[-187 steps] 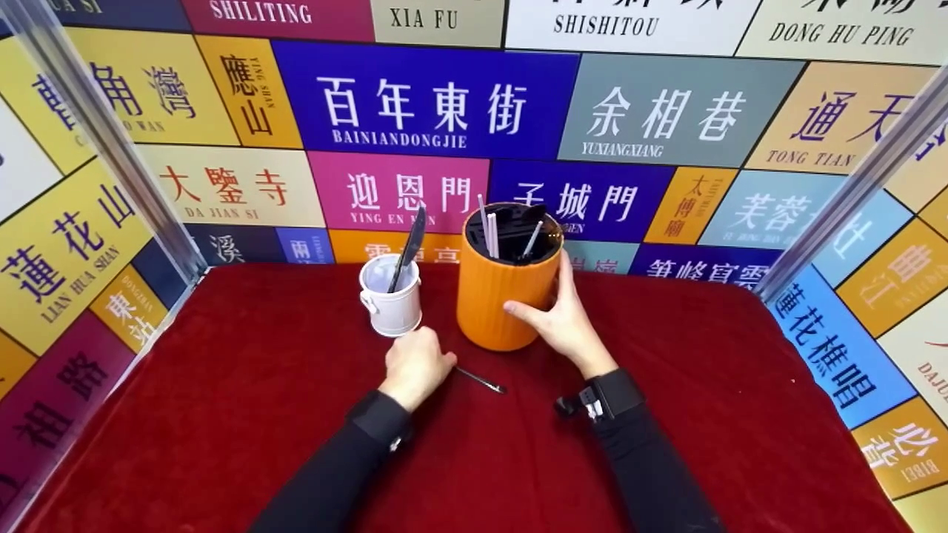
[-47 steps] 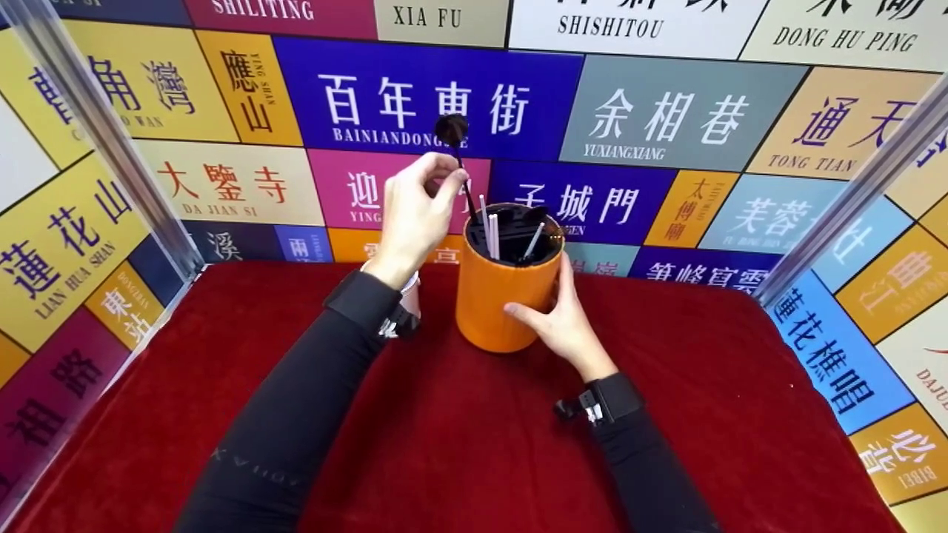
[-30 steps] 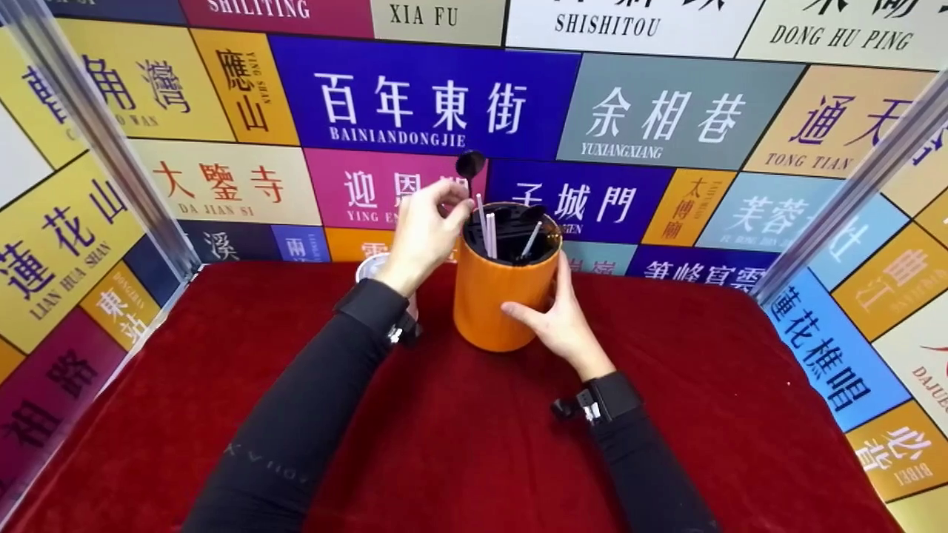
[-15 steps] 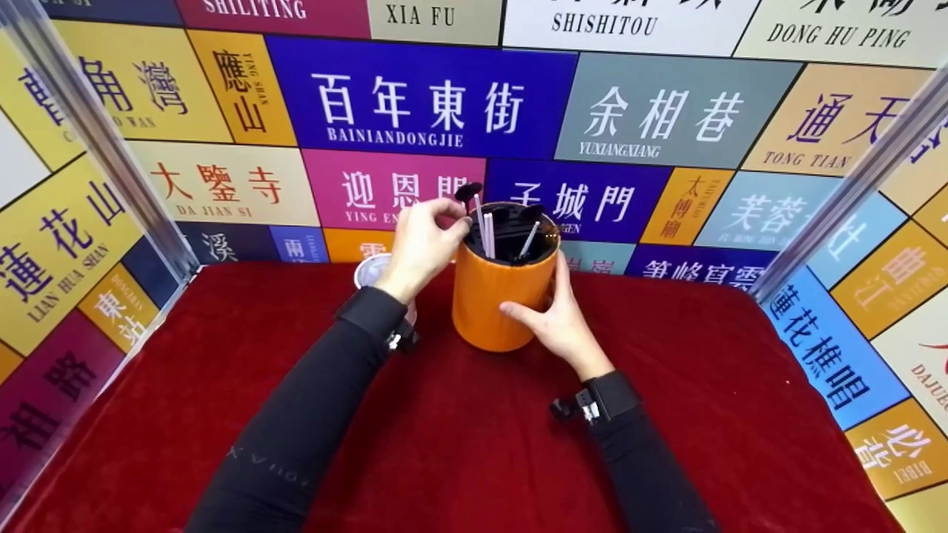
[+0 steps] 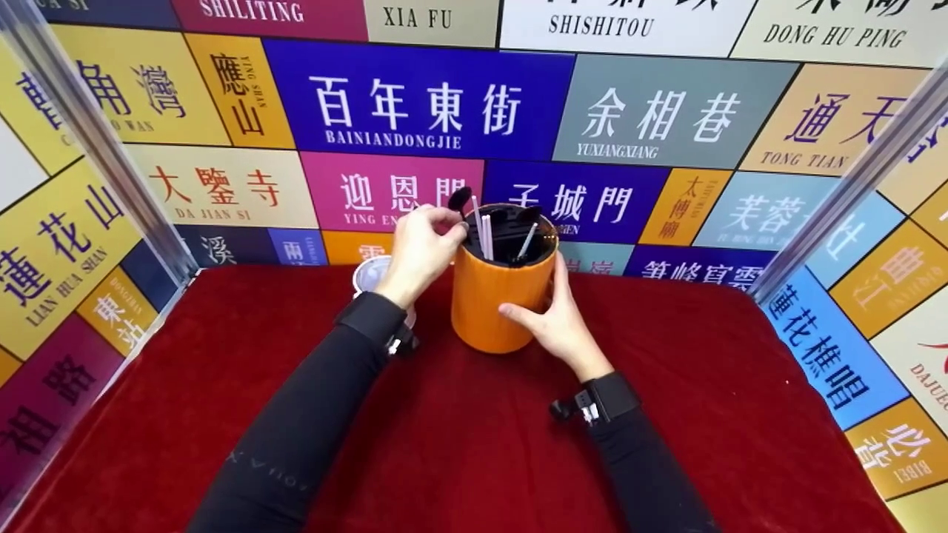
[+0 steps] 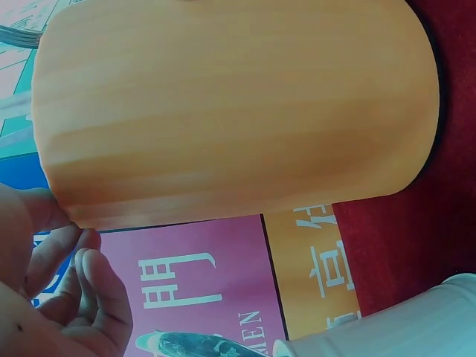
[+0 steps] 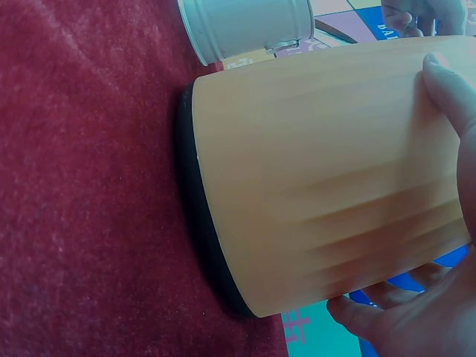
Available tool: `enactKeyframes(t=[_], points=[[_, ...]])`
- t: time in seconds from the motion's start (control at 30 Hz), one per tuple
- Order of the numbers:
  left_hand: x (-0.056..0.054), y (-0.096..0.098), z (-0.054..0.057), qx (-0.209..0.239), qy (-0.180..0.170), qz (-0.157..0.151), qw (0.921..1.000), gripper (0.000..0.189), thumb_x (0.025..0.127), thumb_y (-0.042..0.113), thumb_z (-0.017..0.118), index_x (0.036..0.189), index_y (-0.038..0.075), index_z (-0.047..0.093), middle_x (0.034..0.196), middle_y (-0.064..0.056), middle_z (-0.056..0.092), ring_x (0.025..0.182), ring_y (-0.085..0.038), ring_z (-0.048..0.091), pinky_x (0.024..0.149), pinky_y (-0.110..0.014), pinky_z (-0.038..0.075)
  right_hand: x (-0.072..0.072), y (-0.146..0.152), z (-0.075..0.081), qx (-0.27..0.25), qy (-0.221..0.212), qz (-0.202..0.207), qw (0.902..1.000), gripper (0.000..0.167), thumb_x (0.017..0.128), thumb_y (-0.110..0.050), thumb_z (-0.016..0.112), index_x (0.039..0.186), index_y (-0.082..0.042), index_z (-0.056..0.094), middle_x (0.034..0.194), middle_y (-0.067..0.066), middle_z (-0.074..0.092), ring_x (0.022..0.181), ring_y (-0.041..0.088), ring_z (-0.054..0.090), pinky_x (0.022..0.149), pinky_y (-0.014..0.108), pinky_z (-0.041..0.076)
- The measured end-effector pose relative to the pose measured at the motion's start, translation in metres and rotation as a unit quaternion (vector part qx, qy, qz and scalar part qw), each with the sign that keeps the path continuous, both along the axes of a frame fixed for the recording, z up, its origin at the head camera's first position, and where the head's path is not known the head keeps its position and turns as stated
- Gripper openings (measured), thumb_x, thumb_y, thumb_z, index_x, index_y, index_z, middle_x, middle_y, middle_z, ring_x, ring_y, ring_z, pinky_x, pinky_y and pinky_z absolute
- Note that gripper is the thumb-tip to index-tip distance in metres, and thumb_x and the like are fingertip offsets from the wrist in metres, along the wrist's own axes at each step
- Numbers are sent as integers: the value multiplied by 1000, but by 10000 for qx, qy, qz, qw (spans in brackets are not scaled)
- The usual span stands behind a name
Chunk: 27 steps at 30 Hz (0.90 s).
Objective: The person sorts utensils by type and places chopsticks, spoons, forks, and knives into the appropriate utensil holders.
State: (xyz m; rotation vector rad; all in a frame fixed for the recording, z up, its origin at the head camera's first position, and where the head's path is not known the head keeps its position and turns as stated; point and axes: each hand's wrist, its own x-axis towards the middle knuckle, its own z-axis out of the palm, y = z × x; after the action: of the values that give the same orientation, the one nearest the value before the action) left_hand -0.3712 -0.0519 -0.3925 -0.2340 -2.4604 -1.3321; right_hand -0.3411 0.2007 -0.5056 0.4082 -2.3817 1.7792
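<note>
My left hand [image 5: 424, 248] is at the left rim of an orange ribbed utensil holder [image 5: 495, 303], its thumb and fingers pinching a spoon. The spoon's dark bowl [image 5: 460, 198] points up above the fingers; its handle is hidden by the hand and holder. My right hand [image 5: 555, 318] holds the holder's right side, with the thumb across the front and the fingers behind, as the right wrist view also shows. Several thin pale sticks [image 5: 485, 237] stand in the holder's black slotted top. Fork tines [image 6: 18, 36] show beyond the rim in the left wrist view.
Left of the holder, partly behind my left wrist, stands a small white bucket [image 5: 368, 274]. A knife [image 6: 197, 343] leans out of it in the left wrist view. Red cloth [image 5: 474, 444] covers the table. A panel wall with printed signs [image 5: 422, 96] rises behind.
My left hand took up the thin utensil from the cloth, raised the spoon over the holder, then lowered it at the left rim. Lately the spoon's bowl shifted slightly left. My right hand stayed on the holder.
</note>
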Motion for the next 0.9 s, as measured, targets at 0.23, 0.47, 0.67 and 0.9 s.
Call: enactKeyframes(t=[0.23, 0.47, 0.67, 0.9], points=[[3, -1, -2, 171, -118, -30, 9998, 24, 103, 19, 72, 121, 8, 83, 112, -7, 78, 98, -20, 75, 86, -32, 63, 1, 0, 0, 53, 18, -2, 10000, 133, 85, -40, 98, 177, -43, 0, 185, -4, 19, 165, 20, 34, 137, 49, 30], [5, -4, -7, 300, 97, -97, 9995, 26, 104, 13, 62, 120, 11, 83, 115, -7, 81, 94, -20, 74, 85, -33, 62, 0, 1, -1, 4, 32, -26, 10000, 133, 86, -36, 98, 177, -42, 2, 185, -3, 20, 164, 22, 38, 136, 48, 33], [10, -5, -10, 390, 173, 76, 9991, 20, 105, 15, 64, 115, 14, 81, 108, -5, 81, 94, -19, 73, 85, -33, 61, 0, 1, -2, 62, -24, -21, 10000, 132, 86, -38, 97, 176, -45, 1, 185, -3, 18, 165, 24, 37, 137, 51, 33], [24, -5, -7, 575, 275, 122, 9979, 15, 104, 16, 66, 109, 12, 80, 101, -5, 80, 91, -24, 73, 80, -32, 59, -1, 2, -2, 63, 12, -5, 10000, 133, 86, -38, 97, 177, -43, 0, 186, -3, 17, 166, 24, 36, 137, 51, 33]])
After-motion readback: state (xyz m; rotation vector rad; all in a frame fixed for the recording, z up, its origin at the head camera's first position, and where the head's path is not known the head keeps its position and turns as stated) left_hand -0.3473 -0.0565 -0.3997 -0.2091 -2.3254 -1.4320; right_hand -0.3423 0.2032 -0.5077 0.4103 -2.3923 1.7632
